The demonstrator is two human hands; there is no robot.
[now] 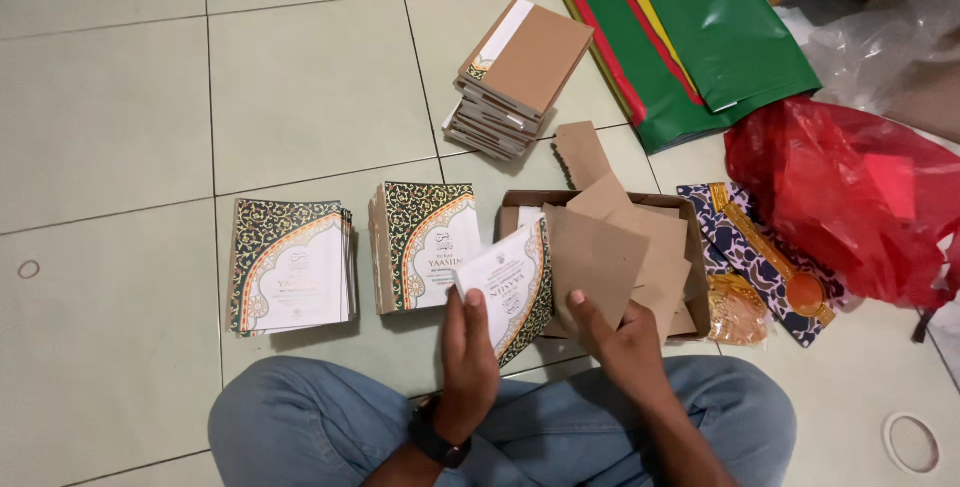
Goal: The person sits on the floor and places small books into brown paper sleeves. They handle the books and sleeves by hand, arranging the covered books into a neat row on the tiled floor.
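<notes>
The left hand (pixel 468 357) grips a small patterned booklet (pixel 515 292) by its near edge, holding it tilted just above the floor (pixel 110 327) — the right hand (pixel 612 339) pinches a brown card sheet (pixel 595 262) lying in a shallow box (pixel 690 247). Two booklet stacks (pixel 292 265) sit to the left, another pile (pixel 520 77) farther off.

Three booklet stacks (pixel 292 265), one loose booklet (pixel 515 292), one cardboard box (pixel 695 292), one red bag (pixel 850 197).
</notes>
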